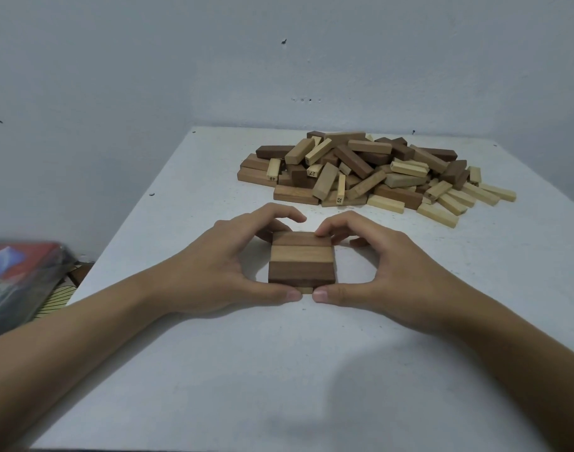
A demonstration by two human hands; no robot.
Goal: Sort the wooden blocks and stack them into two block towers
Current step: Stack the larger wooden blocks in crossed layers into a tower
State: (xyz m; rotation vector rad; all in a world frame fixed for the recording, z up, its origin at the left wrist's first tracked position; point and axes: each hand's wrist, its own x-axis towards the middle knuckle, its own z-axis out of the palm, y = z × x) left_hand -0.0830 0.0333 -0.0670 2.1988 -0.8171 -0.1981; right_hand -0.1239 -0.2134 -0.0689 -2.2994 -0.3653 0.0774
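Observation:
A short stack of wooden blocks (pixel 301 260) stands on the white table (pixel 279 370), near its middle. Its top layer is three blocks side by side, dark, lighter and dark brown; a lower layer shows just beneath the front edge. My left hand (pixel 227 265) curls round the stack's left side, thumb at the front and fingers at the back. On the right side my right hand (pixel 373 269) grips it in the same way. A large loose pile of light and dark blocks (pixel 373 172) lies farther back, to the right.
The table stands in a corner of grey-white walls (pixel 279 60). Off its left edge lies a dark, red and blue wrapped packet (pixel 18 282) on a lower surface. Some blocks in the pile carry printed numbers.

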